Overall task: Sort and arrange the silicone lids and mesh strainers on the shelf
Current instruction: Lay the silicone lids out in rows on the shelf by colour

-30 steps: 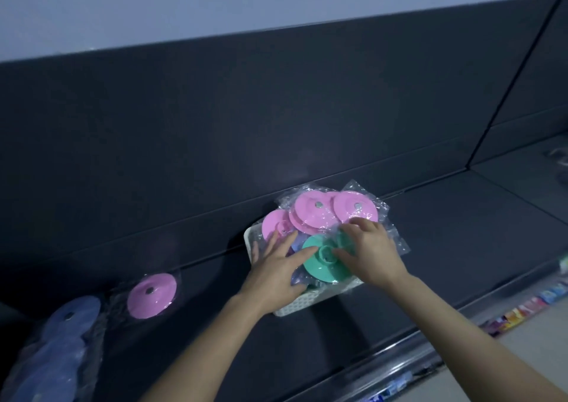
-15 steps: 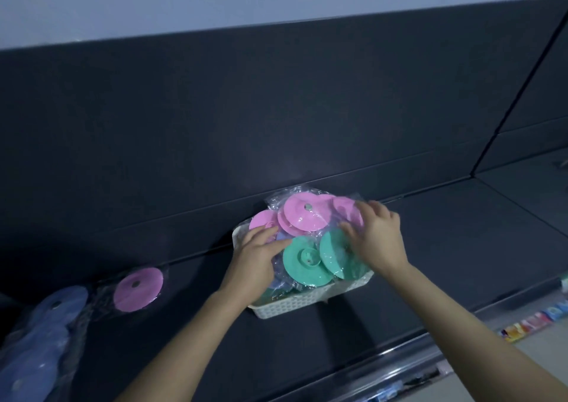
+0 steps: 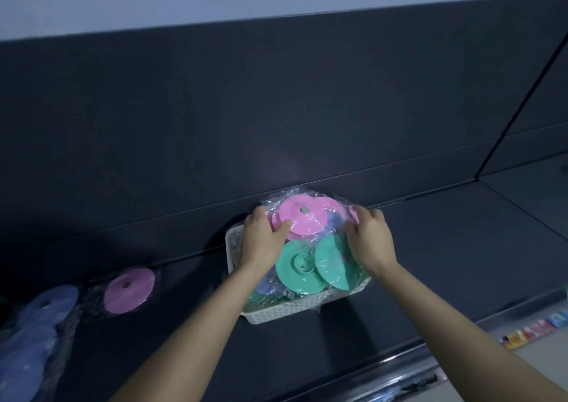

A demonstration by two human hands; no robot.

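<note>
Sorting step: wrapped pink lid [image 3: 302, 218] is pinched by left hand [image 3: 261, 243] above white basket [image 3: 278, 313]; right hand [image 3: 372, 243] fingers seem curled on adjoining plastic wrap [image 3: 335, 221]. Lift-out toward the shelf is judged next.

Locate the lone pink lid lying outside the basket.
In the head view, the pink lid lies on the dark shelf at lower left, between the blue lids at the far left edge and the white basket to its right.

You have pink lids [image 3: 302, 218] above green lids [image 3: 299, 268] in a white lattice-patterned basket [image 3: 276, 313] at centre, a lone pink lid [image 3: 129, 291] lower left, pale blue lids [image 3: 46, 305] far left, on a dark grey shelf [image 3: 430, 248].
</note>
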